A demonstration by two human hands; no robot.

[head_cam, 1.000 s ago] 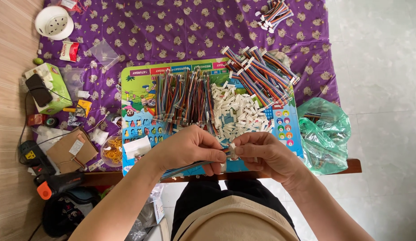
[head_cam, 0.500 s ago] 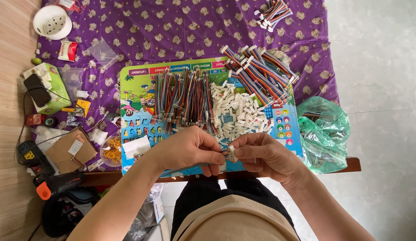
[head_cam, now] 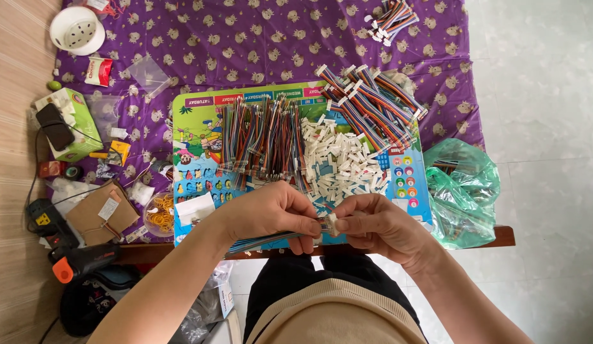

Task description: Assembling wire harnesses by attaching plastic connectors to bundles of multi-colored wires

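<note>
While both hands [head_cam: 328, 223] meet, fingers [head_cam: 307, 224] pinch a ribbon cable [head_cam: 271, 240].

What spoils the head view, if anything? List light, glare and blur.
Head view: soft, even daylight, faint shadows; mild glare on the pale floor at right; left hand and right hand sharp, though the white connector between their fingers is too small to read.

Hands [head_cam: 271, 213] [head_cam: 379, 226] met at near worktop [head_cam: 258, 38] edge, above lap. Path forward blocked by loose wire bundle [head_cam: 261, 137] and white connector pile [head_cam: 341, 159] on colourful mat [head_cam: 194, 153]. Finished cable stack [head_cam: 373, 105] crowded mat's far right. Green bag [head_cam: 462, 188] closed off right edge. Left side cluttered: cardboard piece [head_cam: 99, 213], rubber band dish [head_cam: 159, 216]. Free room: purple cloth beyond mat.
</note>
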